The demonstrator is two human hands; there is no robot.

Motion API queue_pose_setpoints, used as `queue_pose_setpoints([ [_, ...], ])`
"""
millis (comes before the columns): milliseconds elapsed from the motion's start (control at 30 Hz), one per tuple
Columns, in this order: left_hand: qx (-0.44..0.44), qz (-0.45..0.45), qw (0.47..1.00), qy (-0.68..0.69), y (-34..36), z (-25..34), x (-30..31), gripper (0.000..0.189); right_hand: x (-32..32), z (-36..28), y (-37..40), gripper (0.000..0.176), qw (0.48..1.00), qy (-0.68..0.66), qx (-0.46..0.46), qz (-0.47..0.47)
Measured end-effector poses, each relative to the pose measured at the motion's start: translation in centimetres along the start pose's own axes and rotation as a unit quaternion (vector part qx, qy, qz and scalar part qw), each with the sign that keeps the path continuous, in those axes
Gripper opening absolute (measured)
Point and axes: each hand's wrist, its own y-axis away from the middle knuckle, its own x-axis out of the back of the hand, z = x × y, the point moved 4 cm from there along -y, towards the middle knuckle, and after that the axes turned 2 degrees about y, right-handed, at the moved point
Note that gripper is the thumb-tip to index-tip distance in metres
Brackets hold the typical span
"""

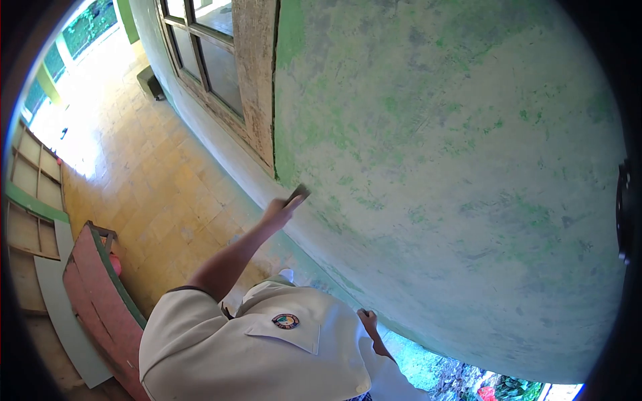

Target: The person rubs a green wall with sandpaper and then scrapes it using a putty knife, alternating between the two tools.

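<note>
My left hand (279, 211) reaches up to the wall (428, 200), its fingers closed around a small dark flat piece (299, 193) that looks like a scraper or a sanding pad. The piece meets the wall just below the corner of the wooden window frame (256, 87); motion blurs it a little. Pale, worn patches with leftover green paint cover the wall. Down by the foot of the wall, my right hand (366, 319) hangs near my body with its fingers curled. What it holds, if anything, cannot be made out.
A reddish wooden bench (100, 294) with a green edge stands on the left, beside wood-framed panels (33, 220). Yellowish tiles (160, 200) cover the floor along the wall. A dark box-like object (150, 83) sits against the wall farther off. Plants (515, 387) show at bottom right.
</note>
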Motion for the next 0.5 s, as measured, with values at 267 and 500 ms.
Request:
queue_pose_setpoints([
  [267, -0.012, -0.016, 1.000, 0.002, 0.4, -0.4, 0.7, 0.069, -0.1, -0.4, 0.2, 0.029, 0.999, 0.053, -0.005, -0.007],
  [500, -0.004, -0.021, 0.999, -0.042, -0.7, -3.3, 0.9, 0.069, -0.4, 0.2, -0.6, 0.029, 1.000, 0.008, -0.001, 0.007],
])
